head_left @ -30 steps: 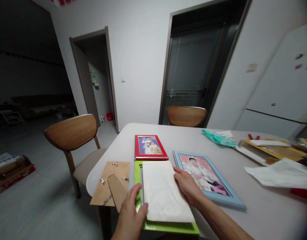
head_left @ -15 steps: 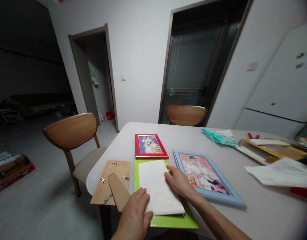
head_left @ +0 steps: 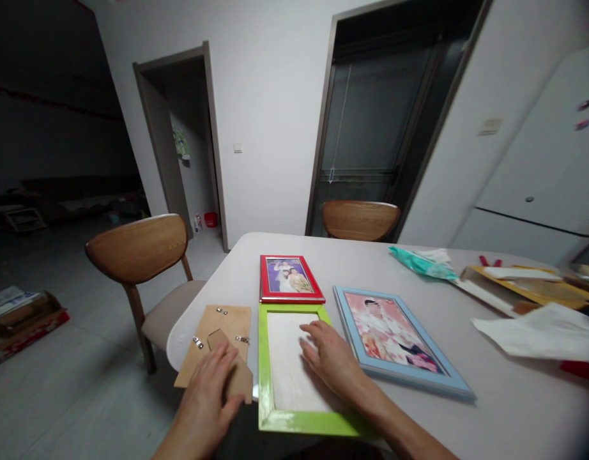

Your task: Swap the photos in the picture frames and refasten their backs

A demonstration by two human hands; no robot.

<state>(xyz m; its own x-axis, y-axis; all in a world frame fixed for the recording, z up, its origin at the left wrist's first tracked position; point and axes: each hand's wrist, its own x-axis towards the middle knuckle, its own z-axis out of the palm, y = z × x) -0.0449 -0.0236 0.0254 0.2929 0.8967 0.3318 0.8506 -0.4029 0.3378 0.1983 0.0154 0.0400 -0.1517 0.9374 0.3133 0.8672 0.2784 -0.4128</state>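
A light green picture frame (head_left: 266,383) lies on the table, a white sheet (head_left: 287,364) set within its border. My right hand (head_left: 335,361) is over the sheet, fingers spread and holding nothing. To the left is a brown backing board (head_left: 191,370) with metal clips and a fold-out stand (head_left: 241,382). My left hand (head_left: 206,390) rests over the stand, fingers stretched out and thumb apart; its fingertips cover part of the stand. A red picture frame (head_left: 318,299) with a photo touches the green frame's far edge. A blue picture frame (head_left: 414,383) with a photo lies to the right.
On the white table (head_left: 218,268), a teal-and-white packet (head_left: 421,265), a yellow padded envelope (head_left: 529,287) and a crumpled white sheet (head_left: 543,332) lie at the right. Wooden chairs stand at the left (head_left: 138,246) and far side (head_left: 361,220). An open box (head_left: 26,326) sits on the floor.
The white sheet has gone down into the green frame's opening. My left hand has left the sheet and moved left onto the backing board's stand. My right hand has let go of the sheet's edge.
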